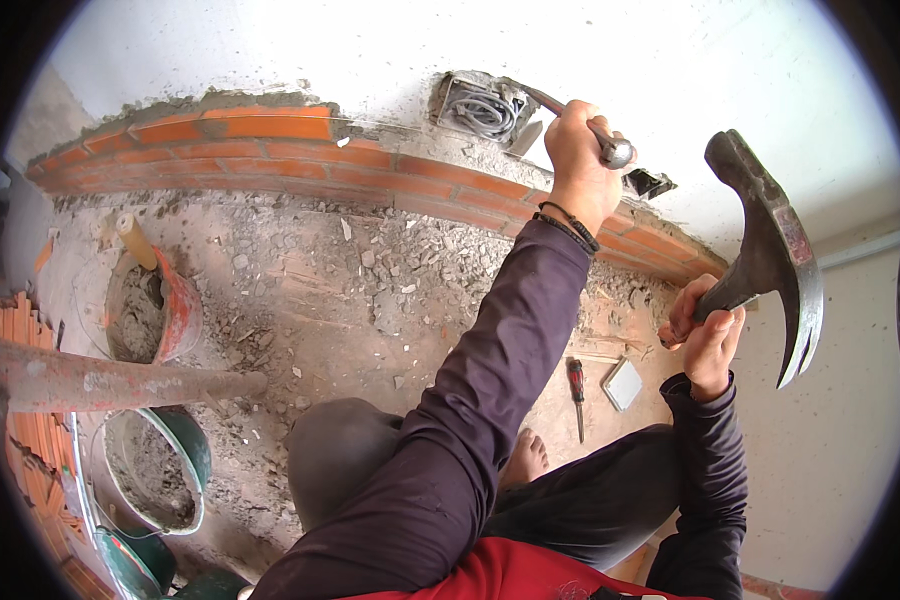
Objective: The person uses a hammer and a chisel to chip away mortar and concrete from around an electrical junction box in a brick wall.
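Note:
My left hand (pixel 581 165) grips a steel chisel (pixel 616 154), whose struck end sticks out below the fist. The chisel's far end meets the edge of a rough recess in the white wall (pixel 645 60). Inside that recess sits an electrical box holding a coil of grey cable (pixel 487 114). In my right hand (pixel 709 337) is a claw hammer (pixel 774 210), held by its handle and apart from the chisel. The hammer's claw points down and its striking face points up. To the right of my left hand, a smaller dark opening (pixel 649 182) breaks the wall.
Orange brickwork (pixel 292 159) runs along the wall's foot above rubble (pixel 412 251). A screwdriver (pixel 576 386) and a pale square plate (pixel 622 385) lie near my bare foot (pixel 526 456). Left stand a red bucket (pixel 184 315), a green bucket (pixel 195 450) and a mortar-stained pole (pixel 135 382).

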Action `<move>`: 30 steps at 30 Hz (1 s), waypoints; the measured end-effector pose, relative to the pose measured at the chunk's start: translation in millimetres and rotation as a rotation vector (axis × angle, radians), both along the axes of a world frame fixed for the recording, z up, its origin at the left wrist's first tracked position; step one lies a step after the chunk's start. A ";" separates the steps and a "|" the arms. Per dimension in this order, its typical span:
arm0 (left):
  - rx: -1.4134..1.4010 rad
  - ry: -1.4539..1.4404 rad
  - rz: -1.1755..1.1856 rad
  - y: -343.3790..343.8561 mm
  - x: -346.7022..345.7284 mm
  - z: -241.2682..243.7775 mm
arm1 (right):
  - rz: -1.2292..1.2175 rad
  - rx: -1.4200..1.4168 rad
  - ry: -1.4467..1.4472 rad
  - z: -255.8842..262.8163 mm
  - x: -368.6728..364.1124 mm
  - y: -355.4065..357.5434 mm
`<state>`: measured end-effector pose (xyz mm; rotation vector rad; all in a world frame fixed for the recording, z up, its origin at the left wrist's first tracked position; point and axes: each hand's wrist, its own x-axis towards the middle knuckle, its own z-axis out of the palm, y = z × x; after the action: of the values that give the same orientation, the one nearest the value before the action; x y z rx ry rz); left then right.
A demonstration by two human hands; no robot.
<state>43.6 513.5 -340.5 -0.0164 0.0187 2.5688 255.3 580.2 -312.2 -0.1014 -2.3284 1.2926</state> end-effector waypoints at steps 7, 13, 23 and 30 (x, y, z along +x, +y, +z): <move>0.128 0.001 -0.078 -7.3 -18.4 -13.4 | 0.018 0.078 0.088 -3.2 -2.6 -2.9; 0.135 -0.013 -0.087 -9.9 -21.8 -12.9 | -0.036 0.381 -0.122 -28.5 -22.9 15.4; -0.507 -0.176 0.271 7.5 6.8 16.3 | -0.053 0.134 -0.011 -26.9 -12.4 -3.9; -0.112 -0.086 0.100 -3.6 -9.0 0.8 | -0.094 0.085 -0.046 -10.7 -9.3 1.4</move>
<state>34.6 509.9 -339.7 -0.1748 0.1325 2.6618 246.1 581.6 -322.9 -0.2119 -2.3838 1.1560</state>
